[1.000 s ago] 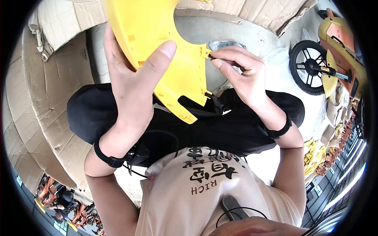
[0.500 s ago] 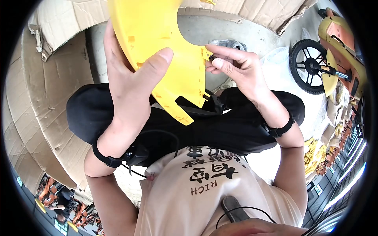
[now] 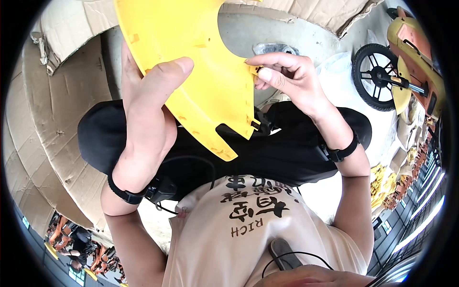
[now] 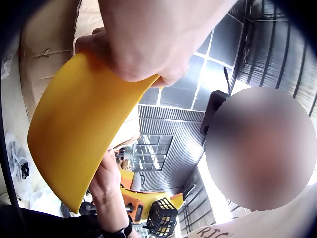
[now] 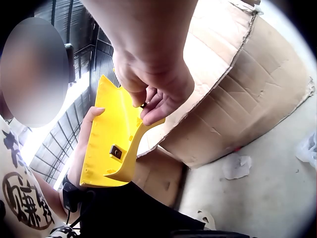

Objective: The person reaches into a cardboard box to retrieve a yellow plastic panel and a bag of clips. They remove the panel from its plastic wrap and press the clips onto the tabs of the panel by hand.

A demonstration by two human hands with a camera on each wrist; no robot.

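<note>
A large, curved panel of glossy yellow plastic point(image 3: 205, 71) is held up above the person's black-trousered lap point(image 3: 229, 155), its inner face towards the head view. The left hand point(image 3: 152, 98) grips it by the long outer edge: the thumb lies straight across the inner face, while the fingers go behind, closed on the panel with only its thickness between. The right hand point(image 3: 296, 83) is at the opposite edge, just below the rounded cutout, where thumb and forefinger pinch a small yellow plastic tab point(image 3: 254, 70) that juts from the panel. The grip there is nearly closed, and the right wrist view shows a tiny dark piece point(image 5: 143, 104) at the fingertips; its exact shape is too small to tell. Further along that same edge, near the panel's lower corner, a small dark metal clip point(image 5: 116, 152) sits on the panel. Below it, the panel's end has a notch beside a longer tongue, which hangs over the lap

Creased brown cardboard point(image 3: 67, 95) stands beside the left hand. On the other side, well apart from the right hand, are clear plastic sheeting point(image 3: 334, 71) and a yellow-and-orange vehicle point(image 3: 416, 62) with a black spoked wheel point(image 3: 375, 76)
</note>
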